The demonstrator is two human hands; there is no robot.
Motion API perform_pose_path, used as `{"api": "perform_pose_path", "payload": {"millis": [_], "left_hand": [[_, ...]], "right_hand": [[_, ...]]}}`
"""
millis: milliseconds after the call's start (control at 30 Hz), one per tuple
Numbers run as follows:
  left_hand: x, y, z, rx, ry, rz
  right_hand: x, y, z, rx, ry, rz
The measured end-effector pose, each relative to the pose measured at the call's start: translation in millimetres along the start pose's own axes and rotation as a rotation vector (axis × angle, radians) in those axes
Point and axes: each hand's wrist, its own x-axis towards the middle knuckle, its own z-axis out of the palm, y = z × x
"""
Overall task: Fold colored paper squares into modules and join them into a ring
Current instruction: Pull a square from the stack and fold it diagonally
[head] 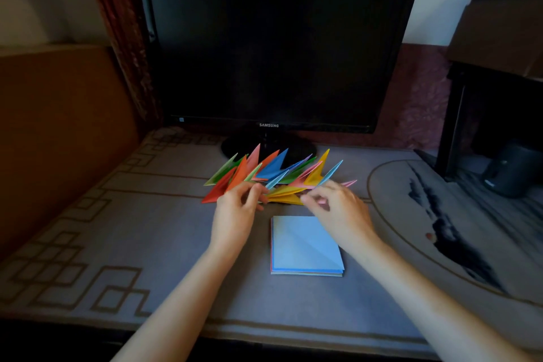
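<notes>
Several folded paper modules [276, 173] in red, orange, green, blue, yellow and pink lie in a spiky row on the table in front of the monitor stand. My left hand [238, 209] reaches the row's left part, its fingers curled at an orange module [239, 172] and a yellow module [283, 194]. My right hand [338, 209] is at the row's right end, fingers bent over the yellow and pink pieces; blur hides the exact grip. A stack of paper squares [305, 247], light blue on top, lies just below and between my hands.
A dark Samsung monitor [276, 47] stands right behind the modules on a round base [302, 150]. The patterned grey cloth [117, 229] covers the table. A brown board [58, 132] rises at the left; a black shelf [493, 114] and dark speaker [511, 173] sit at the right.
</notes>
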Motion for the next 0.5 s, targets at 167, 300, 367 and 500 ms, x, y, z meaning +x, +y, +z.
{"api": "perform_pose_path", "payload": {"millis": [167, 300, 367, 500], "left_hand": [[-1, 1, 2, 0.0, -0.08, 0.027], [-3, 3, 4, -0.002, -0.156, 0.025], [-3, 2, 5, -0.004, -0.175, 0.022], [-4, 2, 5, 0.005, -0.189, 0.027]], "right_hand": [[-13, 13, -2, -0.082, -0.242, -0.038], [-14, 14, 0, -0.017, -0.238, -0.061], [-14, 14, 0, 0.011, -0.212, -0.06], [-13, 11, -1, 0.086, -0.121, -0.048]]}}
